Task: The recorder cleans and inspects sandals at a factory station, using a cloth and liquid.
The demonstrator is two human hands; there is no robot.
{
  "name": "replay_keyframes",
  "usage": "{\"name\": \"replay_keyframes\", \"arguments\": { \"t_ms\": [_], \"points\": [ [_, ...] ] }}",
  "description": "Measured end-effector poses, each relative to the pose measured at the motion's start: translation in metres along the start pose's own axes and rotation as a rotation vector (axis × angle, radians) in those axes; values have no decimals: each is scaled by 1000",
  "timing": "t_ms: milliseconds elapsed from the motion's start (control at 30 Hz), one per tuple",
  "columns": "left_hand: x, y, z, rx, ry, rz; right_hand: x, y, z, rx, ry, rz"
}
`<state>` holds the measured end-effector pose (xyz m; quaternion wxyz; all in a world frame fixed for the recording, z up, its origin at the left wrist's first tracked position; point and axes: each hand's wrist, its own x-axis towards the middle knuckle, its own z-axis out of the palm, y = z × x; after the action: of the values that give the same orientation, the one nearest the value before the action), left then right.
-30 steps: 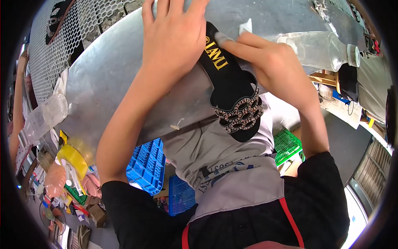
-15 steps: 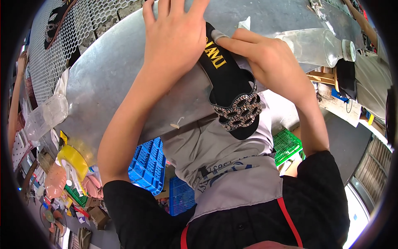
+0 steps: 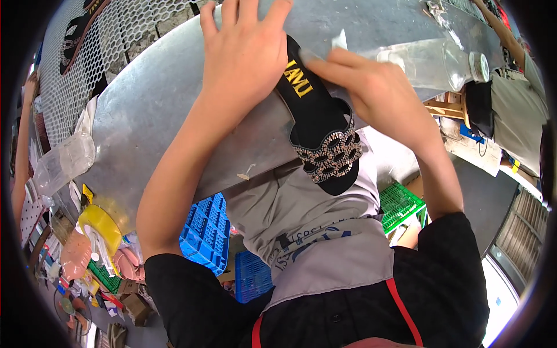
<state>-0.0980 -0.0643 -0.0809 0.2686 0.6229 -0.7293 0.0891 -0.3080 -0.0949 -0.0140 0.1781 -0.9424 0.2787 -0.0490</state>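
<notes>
A black slide sandal (image 3: 316,119) with a strap of glittering stones and yellow lettering on its insole lies over the edge of the metal table (image 3: 145,116). Its toe end hangs above my lap. My left hand (image 3: 243,58) grips its heel end against the metal, with the fingertips reaching past the upper picture edge and the thumb hidden. Beside the lettering, my right hand (image 3: 377,87) bears on the insole with its forefinger, whose tip is blurred and has a pale covering. The other right fingers are curled in, and anything they hold is hidden.
A clear plastic bottle (image 3: 435,66) lies right of my right hand, near a white scrap (image 3: 340,40). More sandals (image 3: 74,37) rest on white mesh at the far left. Blue crates (image 3: 204,235) and a green crate (image 3: 400,206) stand below the table. A person's arm (image 3: 507,37) shows far right.
My right hand has shifted slightly, its forefinger now smeared by motion on the insole. The sandal has moved a little left. My left hand has stayed in place.
</notes>
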Motion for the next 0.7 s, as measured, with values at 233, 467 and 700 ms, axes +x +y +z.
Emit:
{"name": "replay_keyframes", "arguments": {
  "t_ms": [233, 467, 700],
  "points": [
    [-2, 1, 0, 10, -6, -22, -10, -2, 1, 17, -43, 49],
    [-2, -4, 2, -50, 21, -8, 1, 3, -1, 18, 11, -24],
    [-3, -6, 3, 0, 21, 11, 3, -1, 1, -1, 48, -50]
  ]
}}
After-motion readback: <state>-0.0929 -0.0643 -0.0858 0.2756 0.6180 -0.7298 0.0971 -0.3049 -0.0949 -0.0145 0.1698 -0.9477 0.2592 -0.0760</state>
